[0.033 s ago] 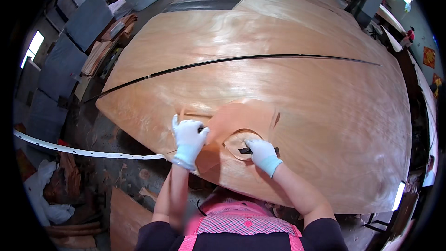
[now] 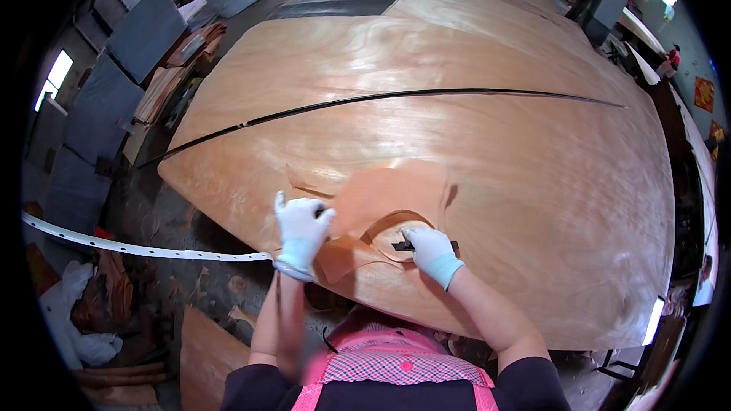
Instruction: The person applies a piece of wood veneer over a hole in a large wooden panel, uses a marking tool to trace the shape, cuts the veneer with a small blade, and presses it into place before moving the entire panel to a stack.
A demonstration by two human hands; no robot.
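A thin orange-brown veneer sheet (image 2: 392, 188) lies wrinkled and curled on the large wooden panel in front of me. Both my hands wear white gloves. My right hand (image 2: 431, 246) is closed round a flat black tool (image 2: 402, 246), its end over a pale rounded patch (image 2: 391, 253) bordered by a curved brown edge. What kind of tool it is I cannot make out. Left of the sheet, my left hand (image 2: 299, 222) is partly curled with one finger sticking up. Something small and dark shows between its fingers, too unclear to name.
A long thin black strip (image 2: 365, 97) crosses the broad wooden panel (image 2: 533, 198) beyond my hands. At the left a white perforated band (image 2: 152, 250) reaches the panel's edge. Scraps and a white plastic bag (image 2: 76, 320) lie on the floor. Grey boards (image 2: 145, 34) lean farther back.
My left hand has shifted slightly left and down, away from the sheet. The sheet's left part has shifted a little. My right hand and the black tool stay nearly in place.
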